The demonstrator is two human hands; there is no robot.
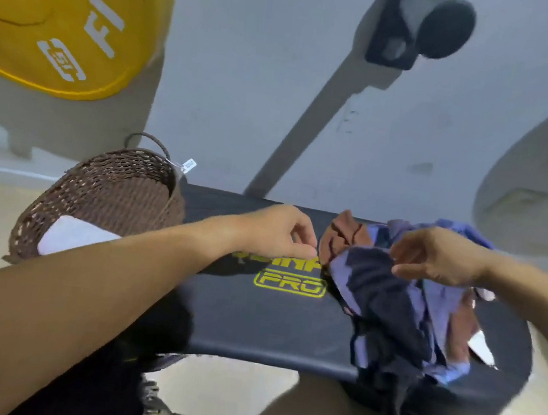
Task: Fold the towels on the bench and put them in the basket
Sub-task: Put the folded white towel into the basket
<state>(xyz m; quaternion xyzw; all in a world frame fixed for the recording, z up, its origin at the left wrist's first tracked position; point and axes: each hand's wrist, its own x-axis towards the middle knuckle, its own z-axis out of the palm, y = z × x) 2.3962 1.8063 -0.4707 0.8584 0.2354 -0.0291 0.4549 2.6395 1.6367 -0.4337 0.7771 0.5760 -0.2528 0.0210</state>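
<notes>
Towels (pixel 393 291) lie in a loose heap, purple, dark and brown, at the bench's (pixel 251 325) right end, spilling over its near edge; right hand (pixel 439 258) pinches a purple fold atop the heap; left hand (pixel 276 231), fingers curled, hovers mid-bench beside the heap, grip unclear; wicker basket (pixel 112 194) sits at the left end, a white cloth (pixel 72 237) inside.

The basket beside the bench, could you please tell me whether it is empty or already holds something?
Not empty: the wicker basket holds a white folded cloth against its near wall. What lies beneath it cannot be told.
</notes>
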